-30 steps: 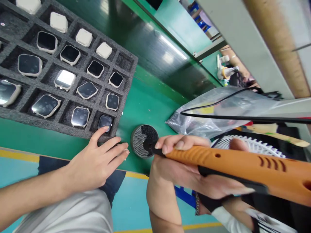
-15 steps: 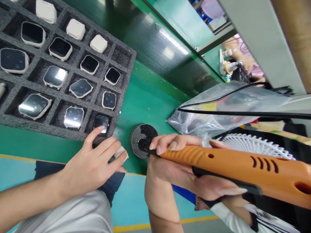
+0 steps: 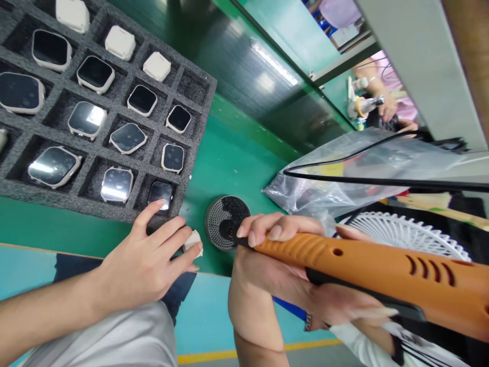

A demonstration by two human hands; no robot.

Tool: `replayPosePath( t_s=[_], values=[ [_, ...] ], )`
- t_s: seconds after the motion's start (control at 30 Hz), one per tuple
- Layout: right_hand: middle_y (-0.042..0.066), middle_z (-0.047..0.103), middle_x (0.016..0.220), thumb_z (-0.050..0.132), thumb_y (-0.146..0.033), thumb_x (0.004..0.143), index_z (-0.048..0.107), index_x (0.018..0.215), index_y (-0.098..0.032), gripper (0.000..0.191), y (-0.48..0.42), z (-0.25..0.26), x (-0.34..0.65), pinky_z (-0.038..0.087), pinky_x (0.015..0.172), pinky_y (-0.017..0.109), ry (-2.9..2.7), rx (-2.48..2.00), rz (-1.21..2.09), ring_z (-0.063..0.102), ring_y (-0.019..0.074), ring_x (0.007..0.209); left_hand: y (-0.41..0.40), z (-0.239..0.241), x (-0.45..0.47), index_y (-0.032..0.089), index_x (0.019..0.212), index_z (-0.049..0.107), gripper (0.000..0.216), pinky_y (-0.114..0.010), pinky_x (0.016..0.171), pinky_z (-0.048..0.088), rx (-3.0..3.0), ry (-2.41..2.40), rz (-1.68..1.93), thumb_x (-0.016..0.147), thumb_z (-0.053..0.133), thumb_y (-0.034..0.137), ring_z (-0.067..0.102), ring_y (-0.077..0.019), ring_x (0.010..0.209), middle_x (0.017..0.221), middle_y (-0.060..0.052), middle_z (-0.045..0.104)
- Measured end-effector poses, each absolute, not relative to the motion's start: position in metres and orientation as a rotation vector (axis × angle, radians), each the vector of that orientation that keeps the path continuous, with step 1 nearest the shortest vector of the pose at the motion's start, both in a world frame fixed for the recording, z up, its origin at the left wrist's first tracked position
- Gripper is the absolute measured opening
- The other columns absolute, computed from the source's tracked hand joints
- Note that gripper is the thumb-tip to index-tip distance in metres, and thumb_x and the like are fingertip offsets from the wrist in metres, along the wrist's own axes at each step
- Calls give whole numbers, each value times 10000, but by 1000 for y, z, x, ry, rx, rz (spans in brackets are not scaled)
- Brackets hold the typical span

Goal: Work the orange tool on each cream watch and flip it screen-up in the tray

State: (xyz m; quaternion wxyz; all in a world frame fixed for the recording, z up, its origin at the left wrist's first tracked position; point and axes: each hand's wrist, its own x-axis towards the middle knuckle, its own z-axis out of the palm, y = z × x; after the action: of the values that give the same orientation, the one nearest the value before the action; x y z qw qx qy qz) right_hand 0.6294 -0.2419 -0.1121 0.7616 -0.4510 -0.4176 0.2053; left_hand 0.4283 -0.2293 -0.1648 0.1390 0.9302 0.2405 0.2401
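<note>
My left hand (image 3: pixel 147 260) rests at the near corner of a grey foam tray (image 3: pixel 202 94). Its index finger touches a dark-faced smartwatch (image 3: pixel 158 193) in the corner compartment, while the other fingers curl around a small white watch case (image 3: pixel 192 243). My right hand (image 3: pixel 277 275) grips an orange electric screwdriver (image 3: pixel 344 255) with a black lever along its underside. The tool's black front end points over a round dish with a perforated plate (image 3: pixel 217 232) and a dark patch of tiny pieces. The tip itself cannot be made out against the dish.
Several smartwatches (image 3: pixel 95 74) and white cases (image 3: pixel 157 66) sit in the tray's compartments. A clear plastic bag (image 3: pixel 317 196), a black cable (image 3: pixel 367 178) and a white slatted basket or fan guard (image 3: pixel 405 234) lie right. Beyond the frame, a co-worker's hand (image 3: pixel 387 104) shows; another person's sleeve (image 3: pixel 359 346) is nearby.
The screwdriver's rear end has tilted slightly lower while its front stays over the dish. My left hand has barely moved, and the white case in it shows a little more.
</note>
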Motion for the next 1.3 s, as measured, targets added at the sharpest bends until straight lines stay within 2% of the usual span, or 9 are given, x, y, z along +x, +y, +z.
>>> replayPosePath(
  t_s=[0.1,0.2,0.37,0.57,0.7,0.97,1.07,1.17,1.3],
  values=[
    [-39,587,859,491,-646,998,643,1225,-344,408,-254,-93,628,560,579,380,-919,-1093,498,614,159,656,-229,-165,427,238,1251,757,268,-677,1362,144,2694,653,701,1057,690,410,625,-273,1281,1245,-40,755],
    [-45,564,857,568,-659,989,643,1239,-368,391,-266,-77,624,572,625,413,-866,-1176,583,616,169,673,-228,-164,426,229,1252,754,258,-665,1364,146,2679,645,696,1052,698,383,629,-266,1275,1253,-27,757],
    [-32,616,857,497,-653,1022,649,1314,-399,416,-274,-76,618,582,609,436,-930,-1168,650,620,183,666,-226,-160,429,208,1226,760,245,-634,1377,124,2672,655,705,1054,688,369,642,-252,1244,1230,-21,765],
    [-28,682,923,510,-413,1036,631,1284,-376,278,-275,-81,625,600,679,461,-1079,-1088,794,692,195,745,-225,-159,431,206,1185,764,219,-614,1385,112,2653,658,698,1064,668,361,651,-228,1212,1219,-11,763],
    [-18,691,893,371,-411,1065,590,1294,-356,321,-275,-84,622,585,640,462,-999,-1083,723,678,193,703,-225,-160,431,204,1183,765,221,-619,1387,100,2655,664,700,1065,665,362,648,-229,1208,1221,-13,760],
    [-29,699,870,347,-391,1089,661,1194,-375,331,-273,-79,625,593,708,470,-1025,-1149,849,686,195,744,-226,-160,431,205,1211,758,237,-621,1389,93,2669,661,683,1073,655,367,640,-227,1226,1230,-16,762],
    [-32,676,817,420,-472,1076,691,1113,-367,293,-270,-71,629,583,717,453,-1006,-1183,884,675,195,729,-226,-160,431,204,1221,755,241,-617,1389,94,2669,666,680,1076,650,365,641,-224,1221,1225,-17,763],
    [5,665,810,539,-563,1015,703,982,-298,313,-270,-74,623,598,728,514,-1059,-1330,1033,677,233,740,-226,-160,430,205,1215,755,238,-615,1391,93,2665,668,683,1077,646,366,640,-224,1220,1225,-17,763],
    [-36,480,723,589,-610,964,652,947,-311,305,-276,-99,610,521,566,424,-1026,-1269,637,529,174,574,-227,-161,431,198,1211,753,239,-617,1392,91,2663,673,685,1076,649,366,636,-227,1222,1232,-20,760]
  ],
)
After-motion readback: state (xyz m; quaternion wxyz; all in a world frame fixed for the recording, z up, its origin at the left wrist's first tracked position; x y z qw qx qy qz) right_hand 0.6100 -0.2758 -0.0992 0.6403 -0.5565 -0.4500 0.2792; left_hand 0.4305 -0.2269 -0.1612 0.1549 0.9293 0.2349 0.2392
